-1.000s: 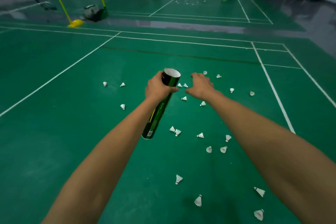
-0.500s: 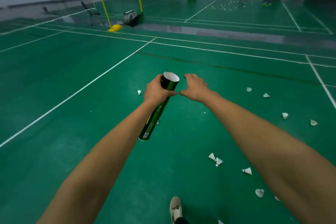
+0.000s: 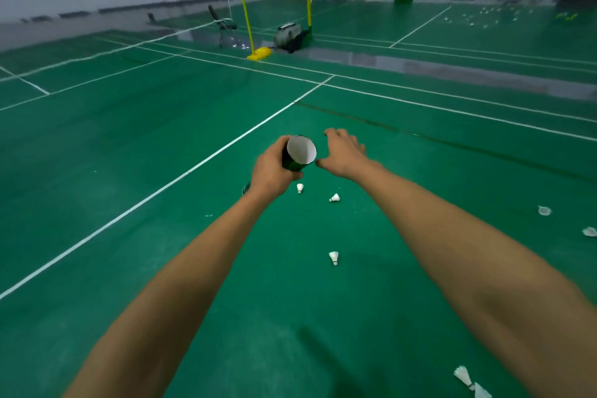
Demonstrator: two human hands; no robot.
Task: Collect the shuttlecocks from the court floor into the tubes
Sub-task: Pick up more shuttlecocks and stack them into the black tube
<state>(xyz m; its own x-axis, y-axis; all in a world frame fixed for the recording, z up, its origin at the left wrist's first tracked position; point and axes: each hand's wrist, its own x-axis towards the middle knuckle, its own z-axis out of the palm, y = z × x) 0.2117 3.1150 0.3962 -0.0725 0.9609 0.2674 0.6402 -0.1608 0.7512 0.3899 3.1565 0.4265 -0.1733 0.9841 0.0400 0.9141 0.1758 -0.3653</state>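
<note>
My left hand (image 3: 273,168) grips a dark green tube (image 3: 296,158) near its open top, whose white inside faces me. My right hand (image 3: 344,152) hovers just right of the tube's mouth with fingers spread and holds nothing. White shuttlecocks lie on the green court floor: one (image 3: 300,187) right below the tube, another (image 3: 335,198) a little to its right, a third (image 3: 334,257) nearer to me between my forearms. More shuttlecocks lie at the right edge (image 3: 544,210) and at the bottom right (image 3: 464,377).
White court lines (image 3: 181,175) cross the floor. Yellow net posts (image 3: 245,19) with a yellow base (image 3: 259,53) stand at the back, next to a bag (image 3: 289,35) and a chair (image 3: 223,24). Several distant shuttlecocks (image 3: 484,14) dot the far court.
The view has swung left and forward over the court. The tube has tipped so its open mouth now faces me. Both hands keep their places around it.
</note>
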